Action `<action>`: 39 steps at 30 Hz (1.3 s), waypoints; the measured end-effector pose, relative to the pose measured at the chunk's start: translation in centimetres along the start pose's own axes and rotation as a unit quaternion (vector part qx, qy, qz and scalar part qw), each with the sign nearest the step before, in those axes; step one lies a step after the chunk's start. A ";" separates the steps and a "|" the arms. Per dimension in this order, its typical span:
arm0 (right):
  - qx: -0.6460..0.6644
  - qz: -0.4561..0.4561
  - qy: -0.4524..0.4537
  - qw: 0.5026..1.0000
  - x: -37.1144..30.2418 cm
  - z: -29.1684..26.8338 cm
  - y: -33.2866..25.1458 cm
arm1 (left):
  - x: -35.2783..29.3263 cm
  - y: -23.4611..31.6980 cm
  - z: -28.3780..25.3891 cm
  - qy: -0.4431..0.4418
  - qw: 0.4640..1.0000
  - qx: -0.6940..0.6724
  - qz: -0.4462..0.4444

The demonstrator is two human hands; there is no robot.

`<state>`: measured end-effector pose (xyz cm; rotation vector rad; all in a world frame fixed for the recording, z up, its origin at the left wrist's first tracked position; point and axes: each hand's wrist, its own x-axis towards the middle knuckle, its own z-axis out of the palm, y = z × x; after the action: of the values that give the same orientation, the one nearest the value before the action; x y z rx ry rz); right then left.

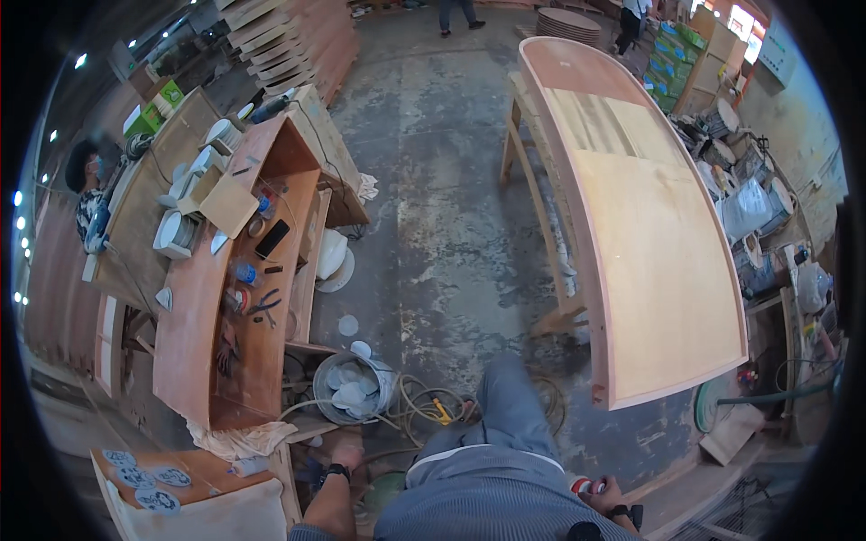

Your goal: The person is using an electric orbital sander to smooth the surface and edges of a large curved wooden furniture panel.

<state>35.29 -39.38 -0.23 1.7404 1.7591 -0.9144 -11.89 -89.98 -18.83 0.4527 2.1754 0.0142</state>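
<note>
My left hand [346, 451] hangs low beside the bucket, under a dark wrist strap; its fingers are too indistinct to read. On the right, my right hand [612, 496] is closed around a small red and white object [586, 486], perhaps a can, mostly covered by the fingers. Nearest the left hand stands a metal bucket [388, 389] full of pale round discs [350, 383]. A coiled yellowish hose [410, 397] lies on the floor by my legs. Farther forward on the right, a long wooden panel [663, 261] with a raised rim and rounded far end rests on a wooden trestle [548, 207].
At left, an open wooden cabinet [248, 397] holds a phone [271, 239], pliers [262, 302] and bottles. A wooden board [194, 478] with printed discs lies near. Buckets [780, 203] crowd the right wall. A person [90, 198] is at far left; stacked panels [289, 45] stand behind.
</note>
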 end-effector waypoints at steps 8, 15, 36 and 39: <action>0.141 -0.008 0.025 0.990 4.2 5.5 -5.8 | 4.1 8.8 -10.9 0.080 0.966 -0.241 -0.056; 0.112 -0.070 -0.019 0.991 6.1 7.0 -10.4 | 12.3 11.1 -15.8 0.086 0.952 -0.293 -0.016; 0.317 0.080 -0.053 0.944 15.1 22.0 -16.0 | 34.9 63.3 -56.4 0.125 0.928 -0.208 0.284; 0.364 0.095 -0.044 0.925 14.0 23.3 -18.6 | 34.2 69.4 -60.4 0.019 0.924 -0.318 0.212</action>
<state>13.52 -46.94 -23.77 2.2084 1.2236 -1.6672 -55.64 -4.92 3.16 0.5283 1.9256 0.9442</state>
